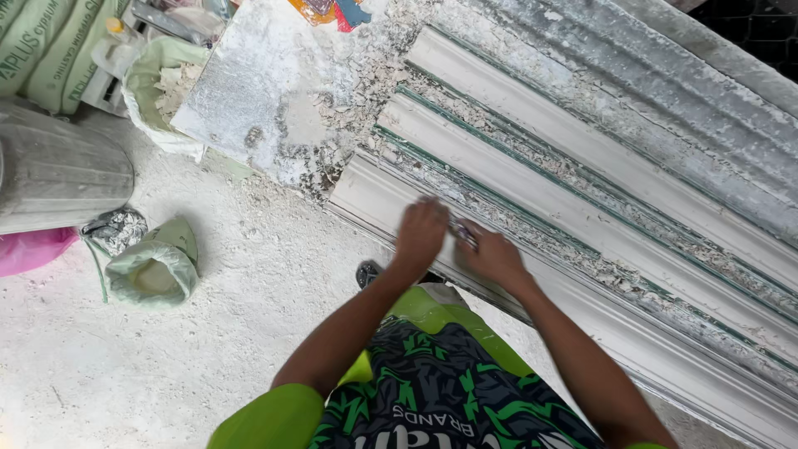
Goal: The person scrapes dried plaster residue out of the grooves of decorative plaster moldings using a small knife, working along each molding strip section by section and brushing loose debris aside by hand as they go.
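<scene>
While at three mouldings point(499, 162), two hands point(420, 234).

Both hands are working at the near edge of the tabletop point(274, 100), over the nearest white moulding strip point(391, 195). Raised parallel moulding strips point(532, 166) and plaster rubble point(366, 75) are blocking passage beyond. Left, the floor point(208, 333) is lying open past a green sack point(154, 266) and a grey bin point(58, 170).
</scene>
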